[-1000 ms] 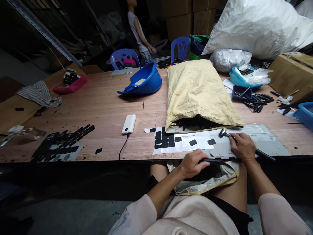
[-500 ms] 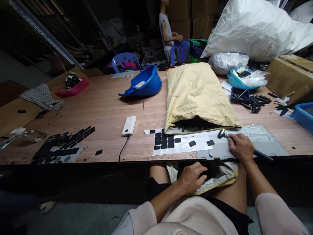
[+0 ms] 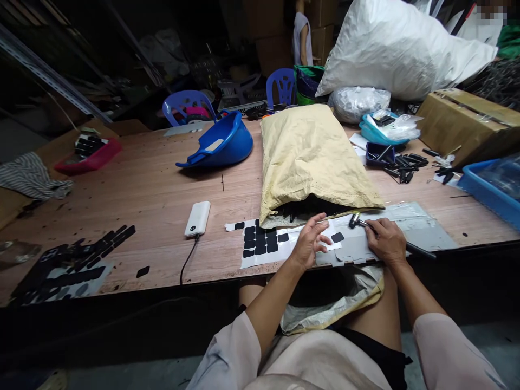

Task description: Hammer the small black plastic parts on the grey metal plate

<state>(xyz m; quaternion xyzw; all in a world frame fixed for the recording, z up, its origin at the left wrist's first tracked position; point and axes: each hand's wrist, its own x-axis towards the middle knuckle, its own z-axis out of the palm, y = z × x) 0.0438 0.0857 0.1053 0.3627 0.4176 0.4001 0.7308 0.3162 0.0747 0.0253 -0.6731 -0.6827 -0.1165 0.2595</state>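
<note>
My right hand [image 3: 385, 238] is closed round the black handle of a small hammer [image 3: 420, 250], its metal head lying over a grey sheet [image 3: 430, 227] at the table's front edge. Fingers apart, my left hand [image 3: 312, 241] is over a white sheet [image 3: 260, 261] bearing rows of black rounded patches [image 3: 260, 236]; nothing shows in its grasp. Just beyond it, a yellow woven sack [image 3: 312, 146] lies with its dark mouth facing me, black pieces inside. A second open sack [image 3: 357, 309] rests on my lap below the table edge.
To the left are a white power bank [image 3: 197, 218] with a cable, a blue scoop-shaped basin [image 3: 231, 142] and black strips [image 3: 109, 244]. Black handles [image 3: 406, 165], a cardboard box [image 3: 467, 122] and a blue tray [image 3: 487, 187] lie right. A person [image 3: 301, 38] stands at the back.
My left hand has risen from the lap sack to above the white sheet, its fingers opening. My right hand keeps the hammer in nearly the same place. The camera view has turned right.
</note>
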